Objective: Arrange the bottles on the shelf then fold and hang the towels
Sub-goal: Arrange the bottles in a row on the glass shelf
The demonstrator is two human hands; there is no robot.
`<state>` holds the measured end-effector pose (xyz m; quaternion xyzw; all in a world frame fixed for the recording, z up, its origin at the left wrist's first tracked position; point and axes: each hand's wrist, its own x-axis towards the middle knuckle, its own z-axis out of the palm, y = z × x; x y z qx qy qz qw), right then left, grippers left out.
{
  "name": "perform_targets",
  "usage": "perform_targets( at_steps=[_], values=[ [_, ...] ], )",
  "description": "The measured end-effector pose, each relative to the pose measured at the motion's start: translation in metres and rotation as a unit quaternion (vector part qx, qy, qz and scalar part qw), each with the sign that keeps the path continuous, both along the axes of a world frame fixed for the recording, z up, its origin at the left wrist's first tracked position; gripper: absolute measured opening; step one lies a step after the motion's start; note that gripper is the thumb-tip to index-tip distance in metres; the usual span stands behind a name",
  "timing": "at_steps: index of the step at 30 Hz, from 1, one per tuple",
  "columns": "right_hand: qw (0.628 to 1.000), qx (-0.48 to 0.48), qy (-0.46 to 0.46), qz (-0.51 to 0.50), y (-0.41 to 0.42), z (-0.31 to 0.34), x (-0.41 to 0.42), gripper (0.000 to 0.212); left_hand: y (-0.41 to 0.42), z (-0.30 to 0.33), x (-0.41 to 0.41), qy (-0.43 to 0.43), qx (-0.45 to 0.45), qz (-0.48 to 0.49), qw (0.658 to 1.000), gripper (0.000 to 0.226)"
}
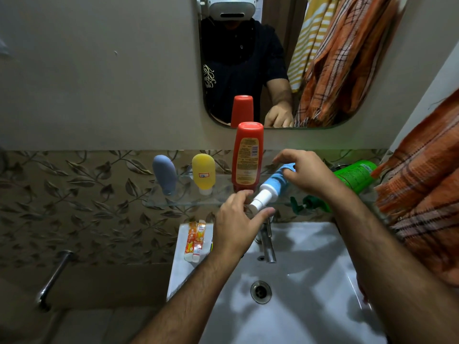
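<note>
Gripping blue bottle [273, 186] tilted at shelf edge [188, 203] | both hands – left hand [238, 227], right hand [308, 175]

Plain beige wall [99, 70] fills upper left of frame. Below it, band of brown leaf-pattern tile [74, 194]. Rounded mirror [347, 115] at top centre. White sink [310, 281] lower centre, metal tap [269, 244] at its back edge. Lighting dim.
</note>
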<state>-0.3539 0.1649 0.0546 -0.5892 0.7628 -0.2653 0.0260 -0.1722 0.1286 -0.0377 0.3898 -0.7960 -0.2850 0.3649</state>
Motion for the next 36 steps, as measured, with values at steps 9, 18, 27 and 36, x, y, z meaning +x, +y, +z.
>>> perform_targets(
  at_steps=[9, 18, 27, 36],
  values=[
    [0.996, 0.071, 0.046, -0.010, 0.005, -0.006, 0.002, 0.035, 0.006, 0.012, -0.010, -0.025, -0.002, 0.024, 0.999, 0.035],
    [0.999, 0.012, 0.032, 0.037, 0.016, -0.002, -0.011, 0.048, 0.010, 0.057, -0.026, 0.120, -0.031, 0.031, 0.992, 0.036],
    [0.977, -0.051, -0.198, 0.055, 0.024, 0.007, -0.046, 0.042, 0.017, 0.049, -0.057, 0.186, 0.133, -0.076, 0.970, 0.042],
    [0.955, -0.047, -0.285, 0.067, 0.025, -0.002, -0.058, 0.038, 0.015, 0.035, -0.084, 0.109, 0.178, -0.083, 0.975, 0.058]
  ],
)
